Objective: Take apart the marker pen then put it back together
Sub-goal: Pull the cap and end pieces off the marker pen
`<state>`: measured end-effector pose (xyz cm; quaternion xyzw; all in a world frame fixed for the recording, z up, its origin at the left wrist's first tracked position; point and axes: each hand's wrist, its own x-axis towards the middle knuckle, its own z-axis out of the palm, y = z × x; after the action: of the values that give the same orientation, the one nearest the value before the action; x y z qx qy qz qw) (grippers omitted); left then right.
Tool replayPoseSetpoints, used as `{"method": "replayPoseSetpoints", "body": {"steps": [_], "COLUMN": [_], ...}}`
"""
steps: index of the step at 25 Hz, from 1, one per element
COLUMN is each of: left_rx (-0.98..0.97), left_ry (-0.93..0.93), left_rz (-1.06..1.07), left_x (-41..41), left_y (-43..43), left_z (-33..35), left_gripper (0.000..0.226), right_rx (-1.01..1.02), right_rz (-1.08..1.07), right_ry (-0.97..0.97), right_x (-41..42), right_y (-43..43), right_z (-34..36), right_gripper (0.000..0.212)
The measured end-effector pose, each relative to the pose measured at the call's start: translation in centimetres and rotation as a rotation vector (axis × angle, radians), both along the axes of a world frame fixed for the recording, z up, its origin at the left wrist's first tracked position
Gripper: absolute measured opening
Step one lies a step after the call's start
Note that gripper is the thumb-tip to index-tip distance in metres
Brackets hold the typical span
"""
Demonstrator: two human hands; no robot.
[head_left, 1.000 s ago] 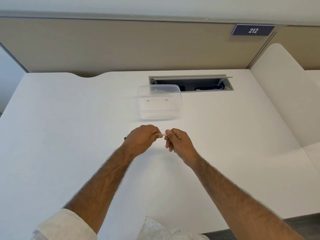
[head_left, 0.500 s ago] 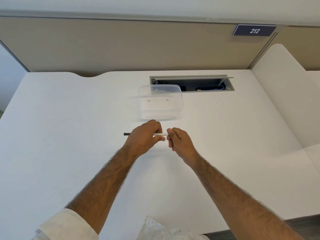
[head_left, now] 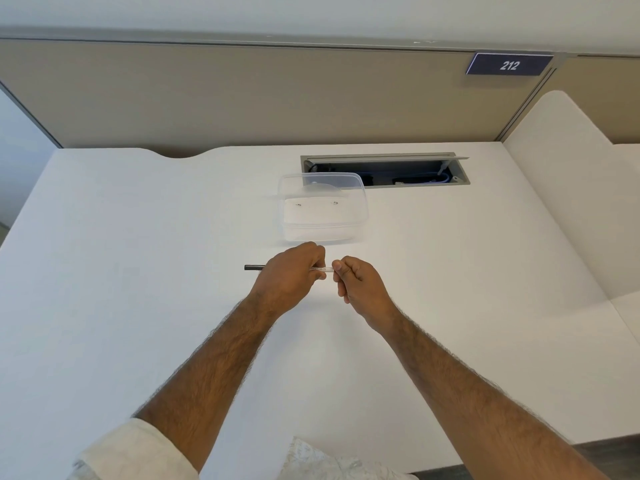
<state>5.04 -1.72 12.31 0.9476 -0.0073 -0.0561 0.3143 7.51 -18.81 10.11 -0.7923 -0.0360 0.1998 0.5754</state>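
A thin marker pen is held level above the white desk between both hands. Its dark end (head_left: 254,267) sticks out to the left of my left hand (head_left: 289,277), which is closed around the pen's middle. A short pale, clear-looking section (head_left: 325,269) shows in the gap between the hands. My right hand (head_left: 358,284) pinches the right end of that section with fingertips. The rest of the pen is hidden inside the fists.
A clear plastic container (head_left: 322,207) with two small parts inside sits just beyond the hands. Behind it is an open cable tray (head_left: 384,169) set into the desk (head_left: 138,254). A beige partition runs along the back, and a white divider (head_left: 561,188) stands at the right.
The pen's dark end has emerged to the left of my left hand, and the pale section between the hands has grown slightly longer as the hands drew apart.
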Motion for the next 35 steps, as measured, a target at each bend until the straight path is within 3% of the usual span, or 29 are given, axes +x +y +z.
{"method": "replayPoseSetpoints", "body": {"steps": [3, 10, 20, 23, 35], "left_rx": [-0.016, -0.008, -0.063, -0.066, -0.095], "left_ry": [0.01, 0.014, 0.017, 0.007, 0.006], "left_rz": [-0.008, -0.01, -0.031, -0.028, -0.054], "left_x": [0.2, 0.2, -0.1, -0.1, 0.3], "left_y": [0.1, 0.1, 0.0, 0.3, 0.1], "left_z": [0.1, 0.3, 0.0, 0.1, 0.5], "left_gripper": [0.012, 0.012, 0.013, 0.012, 0.013], "right_rx": [0.038, 0.149, 0.059, 0.016, -0.148], "right_rz": [-0.006, 0.016, 0.083, 0.138, 0.245], "right_ry": [0.018, 0.04, 0.003, 0.0, -0.159], "right_x": [-0.1, 1.1, 1.4, 1.9, 2.3], "right_y": [-0.3, -0.9, -1.1, -1.5, -1.8], "right_z": [0.4, 0.6, 0.7, 0.9, 2.0], "right_gripper": [0.036, 0.004, 0.012, 0.005, 0.011]}}
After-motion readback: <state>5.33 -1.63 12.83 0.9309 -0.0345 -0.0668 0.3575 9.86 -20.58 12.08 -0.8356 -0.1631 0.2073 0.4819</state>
